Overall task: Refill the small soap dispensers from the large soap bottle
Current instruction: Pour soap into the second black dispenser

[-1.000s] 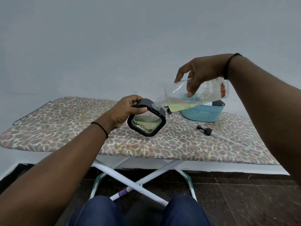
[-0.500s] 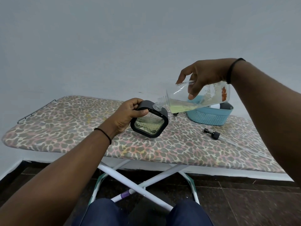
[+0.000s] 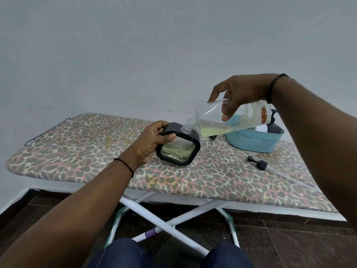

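Over the middle of the leopard-print ironing board (image 3: 81,149), seen from the head camera, the left hand (image 3: 152,141) grips a small soap dispenser (image 3: 178,145), a square clear body in a black frame. Its fingers curl round the dispenser's upper left corner, the thumb lying across the front face. The dispenser stands on the board cover, tilted so its clear threaded neck points up and to the right. Yellowish liquid shows in the lower part behind its patterned front.

The right hand (image 3: 237,93) holds the large soap bottle (image 3: 231,118) from above, fingers wrapped over its clear body, the thumb on the near side. The bottle lies close to level, its long axis running from upper right down to lower left, base toward the right wrist and open mouth toward the dispenser. The mouth sits just above and beside the dispenser's neck; whether they touch cannot be told. Pale yellow-green soap pools along the bottle's lower side toward the shoulder. A worn label with an orange patch sits near the base.

Behind the bottle a blue woven basket (image 3: 255,142) stands on the board, with a dark pump bottle (image 3: 274,126) inside it. Well apart to the right of the dispenser, a black pump head (image 3: 257,164) lies on the cover, its clear tube trailing toward the right edge.
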